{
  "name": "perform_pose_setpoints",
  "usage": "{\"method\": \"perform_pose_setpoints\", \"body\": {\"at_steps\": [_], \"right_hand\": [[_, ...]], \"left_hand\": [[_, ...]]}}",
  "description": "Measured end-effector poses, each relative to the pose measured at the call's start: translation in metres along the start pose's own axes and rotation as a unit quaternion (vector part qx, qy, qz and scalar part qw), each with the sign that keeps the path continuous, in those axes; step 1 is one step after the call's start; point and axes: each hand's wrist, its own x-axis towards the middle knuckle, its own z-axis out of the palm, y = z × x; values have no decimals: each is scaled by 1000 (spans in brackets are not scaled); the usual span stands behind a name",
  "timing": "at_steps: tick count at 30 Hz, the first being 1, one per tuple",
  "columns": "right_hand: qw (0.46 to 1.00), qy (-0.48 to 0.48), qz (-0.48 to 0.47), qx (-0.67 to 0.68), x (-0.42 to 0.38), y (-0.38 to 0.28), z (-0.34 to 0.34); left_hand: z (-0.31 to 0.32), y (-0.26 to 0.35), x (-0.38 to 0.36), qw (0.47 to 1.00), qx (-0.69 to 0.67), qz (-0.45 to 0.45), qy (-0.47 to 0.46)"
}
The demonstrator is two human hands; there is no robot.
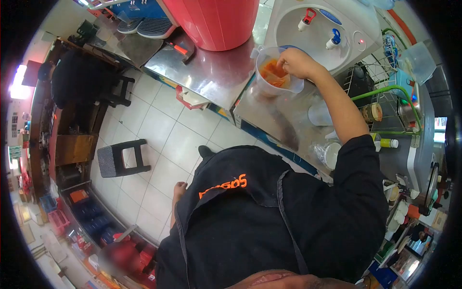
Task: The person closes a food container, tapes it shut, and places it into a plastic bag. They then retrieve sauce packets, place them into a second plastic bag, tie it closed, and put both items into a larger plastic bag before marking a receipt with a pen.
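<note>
A clear plastic jug [263, 61] with orange contents [274, 73] stands on the metal counter below the water dispenser. My right hand [294, 62] is over the mouth of this jug, fingers bent down and pressed together inside the rim. What they hold, if anything, is hidden. My left hand [180, 188] hangs low beside my black apron [231, 216], away from the counter. Its fingers are curled in, and nothing shows in them.
The water dispenser [313, 41] has a red and a blue tap. A large red bucket [214, 21] and an orange-handled tool [182, 50] are on the counter. Further right is a green-edged wire rack [385, 89]. A dark stool [113, 160] stands on the tiled floor.
</note>
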Motion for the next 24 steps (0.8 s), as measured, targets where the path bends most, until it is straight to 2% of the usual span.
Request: {"method": "perform_pose_setpoints", "body": {"at_steps": [2, 5, 8, 11, 14, 17, 20, 23, 24], "right_hand": [[997, 29, 22, 61, -8, -8, -8], [1000, -15, -12, 19, -7, -4, 5], [998, 66, -4, 18, -11, -5, 9], [990, 84, 16, 112, -16, -6, -1], [998, 39, -24, -47, -3, 4, 4], [983, -92, -17, -156, 12, -15, 14], [961, 75, -152, -219, 21, -12, 59], [950, -68, -95, -288, 38, -11, 67], [954, -58, -100, -276, 39, -9, 65]], "left_hand": [[8, -12, 13, 1000, -5, 5, -12], [13, -22, 13, 999, -16, 16, -34], [17, -41, 18, 998, -24, 37, -50], [14, -44, 17, 998, -36, 14, -52], [4, -27, -3, 999, -20, -12, -50], [-2, -23, 0, 999, 2, -20, -45], [-5, -14, -6, 999, 9, -17, -30], [-9, -11, -5, 999, 34, 6, -8], [-8, -14, -4, 999, 39, 16, 3]]}}
